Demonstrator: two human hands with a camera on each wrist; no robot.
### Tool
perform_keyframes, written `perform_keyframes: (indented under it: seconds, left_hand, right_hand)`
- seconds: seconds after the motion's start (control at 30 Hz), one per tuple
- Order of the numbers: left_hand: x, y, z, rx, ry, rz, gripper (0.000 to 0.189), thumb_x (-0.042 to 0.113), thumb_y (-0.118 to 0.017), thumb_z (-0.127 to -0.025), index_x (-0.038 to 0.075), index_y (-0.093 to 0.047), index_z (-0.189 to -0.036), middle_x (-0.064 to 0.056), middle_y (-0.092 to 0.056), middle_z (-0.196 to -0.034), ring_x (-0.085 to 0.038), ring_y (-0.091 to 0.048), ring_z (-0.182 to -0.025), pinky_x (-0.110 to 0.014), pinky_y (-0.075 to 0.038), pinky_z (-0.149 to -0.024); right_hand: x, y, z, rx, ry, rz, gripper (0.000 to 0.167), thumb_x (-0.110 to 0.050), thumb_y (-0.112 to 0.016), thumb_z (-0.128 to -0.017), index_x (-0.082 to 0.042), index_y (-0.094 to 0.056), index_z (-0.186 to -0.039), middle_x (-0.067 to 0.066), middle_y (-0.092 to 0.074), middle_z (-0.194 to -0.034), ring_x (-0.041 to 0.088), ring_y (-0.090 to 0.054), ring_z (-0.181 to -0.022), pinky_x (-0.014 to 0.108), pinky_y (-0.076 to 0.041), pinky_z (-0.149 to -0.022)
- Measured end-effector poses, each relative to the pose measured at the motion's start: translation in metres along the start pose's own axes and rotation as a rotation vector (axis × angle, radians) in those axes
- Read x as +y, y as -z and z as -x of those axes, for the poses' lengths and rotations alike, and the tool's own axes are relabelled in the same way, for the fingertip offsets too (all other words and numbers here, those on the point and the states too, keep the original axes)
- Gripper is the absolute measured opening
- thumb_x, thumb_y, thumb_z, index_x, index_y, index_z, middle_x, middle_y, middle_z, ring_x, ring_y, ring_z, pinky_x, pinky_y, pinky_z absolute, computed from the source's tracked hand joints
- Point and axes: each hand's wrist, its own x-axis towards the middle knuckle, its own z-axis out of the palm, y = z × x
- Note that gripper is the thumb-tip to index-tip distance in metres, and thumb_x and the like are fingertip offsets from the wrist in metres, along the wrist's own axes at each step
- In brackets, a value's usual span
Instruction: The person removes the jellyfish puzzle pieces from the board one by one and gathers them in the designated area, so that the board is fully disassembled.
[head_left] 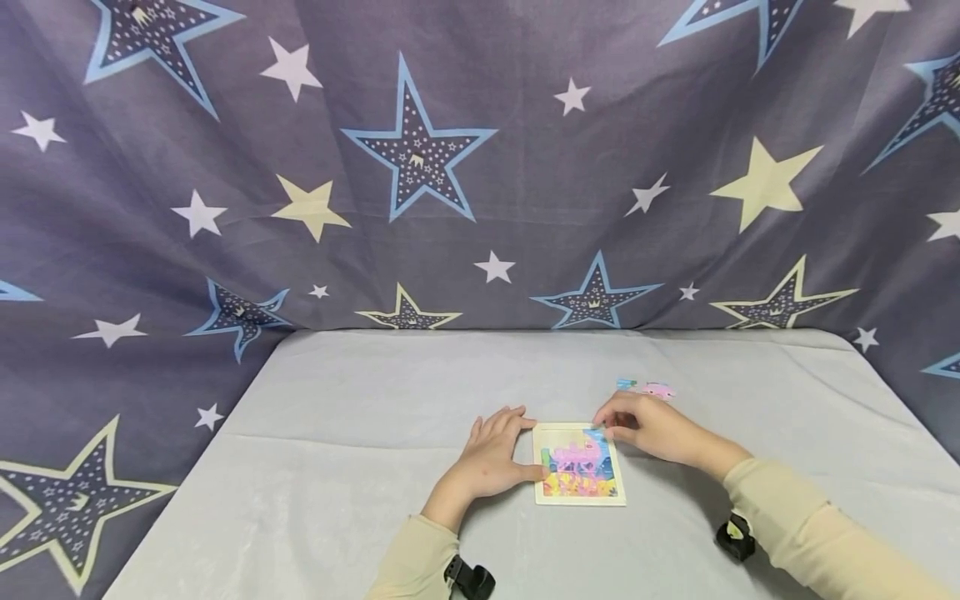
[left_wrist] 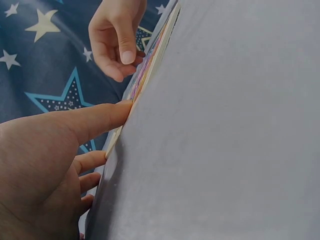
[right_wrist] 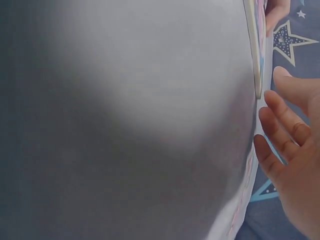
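A square jigsaw puzzle [head_left: 576, 467] in a pale frame lies on the cloth, its picture pink, blue and yellow. My left hand [head_left: 491, 460] lies along its left side. The left thumb rests over the frame's edge, and the straight fingers reach up to the top left corner. My right hand [head_left: 651, 427] is at the top right corner of the puzzle, fingertips close over it. In the right wrist view the right fingers [right_wrist: 280, 120] are loosely bent and spread from the thumb, with nothing seen between them.
Loose puzzle pieces lie behind the right hand: a pink one [head_left: 658, 389] and a blue one [head_left: 626, 384]. A light grey cloth [head_left: 360, 500] covers the table. A dark curtain with stars [head_left: 480, 167] hangs at the back and sides.
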Motion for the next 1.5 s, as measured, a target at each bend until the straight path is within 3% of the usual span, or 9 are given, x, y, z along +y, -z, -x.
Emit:
perform_keyframes:
  seconds: [0.3,0.7,0.93,1.5]
  left_hand:
    - [-0.003,-0.004,0.0,0.005,0.012,0.008,0.072,0.042,-0.074,-0.084,0.012,-0.051,-0.145,-0.009,-0.033,-0.166,-0.032,-0.019,-0.158,-0.059,-0.003,-0.129]
    - [0.002,-0.001,0.0,-0.011,0.006,0.004,0.072,0.042,-0.075,-0.084,0.012,-0.05,-0.145,-0.01,-0.032,-0.166,-0.034,-0.02,-0.157,-0.062,-0.004,-0.128]
    - [0.002,-0.001,-0.001,-0.007,0.007,0.006,0.074,0.043,-0.075,-0.084,0.012,-0.05,-0.145,-0.01,-0.032,-0.167,-0.033,-0.021,-0.157,-0.062,-0.005,-0.128]
    - [0.0,-0.001,-0.001,0.006,0.003,0.002,0.072,0.042,-0.074,-0.084,0.011,-0.051,-0.145,-0.011,-0.033,-0.166,-0.034,-0.021,-0.157,-0.062,-0.004,-0.128]
  right_hand:
    - [-0.007,-0.007,-0.001,-0.041,0.034,0.03,0.016,-0.008,-0.074,-0.09,-0.016,-0.076,-0.104,-0.011,-0.062,-0.086,-0.002,-0.05,-0.077,0.019,-0.049,-0.068]
    - [-0.006,-0.007,-0.001,-0.069,0.122,0.15,0.023,-0.015,-0.079,-0.087,-0.019,-0.076,-0.109,-0.004,-0.064,-0.103,0.004,-0.054,-0.085,0.024,-0.051,-0.076]
    - [-0.003,-0.006,-0.005,-0.084,0.188,0.113,0.02,-0.014,-0.079,-0.083,-0.019,-0.077,-0.103,-0.002,-0.063,-0.101,0.008,-0.055,-0.087,0.025,-0.052,-0.077]
    - [-0.009,-0.004,-0.012,-0.138,0.159,0.114,0.015,-0.015,-0.078,-0.082,-0.023,-0.072,-0.093,-0.003,-0.06,-0.096,0.009,-0.049,-0.085,0.023,-0.045,-0.074]
